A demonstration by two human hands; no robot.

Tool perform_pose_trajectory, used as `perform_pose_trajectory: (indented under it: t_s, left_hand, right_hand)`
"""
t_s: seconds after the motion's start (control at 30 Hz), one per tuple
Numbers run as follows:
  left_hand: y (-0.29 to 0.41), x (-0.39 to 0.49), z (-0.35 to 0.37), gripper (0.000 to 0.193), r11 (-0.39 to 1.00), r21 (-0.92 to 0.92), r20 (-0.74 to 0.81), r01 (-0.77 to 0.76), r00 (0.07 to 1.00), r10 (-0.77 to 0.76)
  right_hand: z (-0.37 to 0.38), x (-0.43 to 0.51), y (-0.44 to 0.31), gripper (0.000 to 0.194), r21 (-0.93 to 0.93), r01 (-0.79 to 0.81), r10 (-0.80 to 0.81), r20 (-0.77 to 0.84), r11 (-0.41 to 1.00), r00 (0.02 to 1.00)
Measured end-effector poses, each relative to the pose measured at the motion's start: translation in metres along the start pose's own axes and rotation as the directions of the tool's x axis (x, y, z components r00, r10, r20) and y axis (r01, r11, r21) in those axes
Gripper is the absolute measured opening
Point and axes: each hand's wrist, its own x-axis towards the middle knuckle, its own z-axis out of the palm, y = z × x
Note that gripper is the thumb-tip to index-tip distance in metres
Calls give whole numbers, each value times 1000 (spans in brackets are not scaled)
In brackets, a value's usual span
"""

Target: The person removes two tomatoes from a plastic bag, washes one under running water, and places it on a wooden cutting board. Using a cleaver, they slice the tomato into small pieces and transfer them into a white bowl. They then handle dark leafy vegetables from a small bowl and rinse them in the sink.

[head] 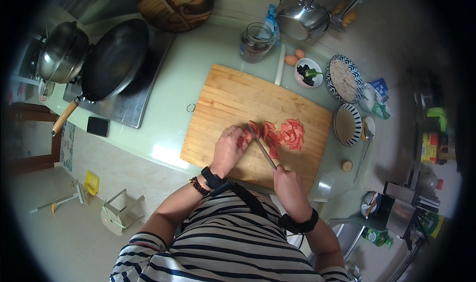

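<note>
A wooden cutting board (230, 96) lies on the pale green counter before me. My right hand (288, 183) grips the handle of a kitchen knife (263, 148), whose blade points away from me and to the left, against the red tomato pieces. My left hand (230, 146), fingers bent, holds a piece of tomato (243, 137) on the board, just left of the blade. More cut tomato (293, 134) lies in a loose heap to the right of the knife, with a few wedges (268, 129) between the heap and the blade.
A black wok (115, 62) and a steel pot (63, 55) stand at the left by a phone (98, 127). Beyond the board are a glass jar (256, 44), eggs (291, 60) and a bowl with a green pepper (311, 73). Patterned bowls (347, 125) stand to the right, near a sink (346, 233).
</note>
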Motion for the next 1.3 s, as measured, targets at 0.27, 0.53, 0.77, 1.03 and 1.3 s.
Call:
perform_pose_trajectory:
  t_s: [0.27, 0.53, 0.77, 1.03, 1.3]
  left_hand:
    - [4, -1, -1, 13, 998, 40, -4, -56, 998, 56]
    - [-2, -5, 1, 13, 995, -96, -37, -22, 999, 19]
    - [-2, -1, 3, 14, 996, -10, -53, -89, 995, 89]
    - [-9, 0, 4, 13, 996, -61, -57, -62, 997, 58]
    - [-23, -10, 6, 12, 976, -202, -46, 88, 994, -99]
  right_hand:
    - [55, 41, 9, 31, 155, 14, -5, -61, 988, 998]
    - [29, 22, 11, 29, 230, 74, -31, -185, 970, 982]
    - [-4, 4, -5, 28, 35, 24, -23, -26, 999, 999]
    - [27, 16, 0, 30, 158, -6, 12, -36, 987, 999]
    - [58, 49, 15, 28, 299, 93, -21, -236, 950, 972]
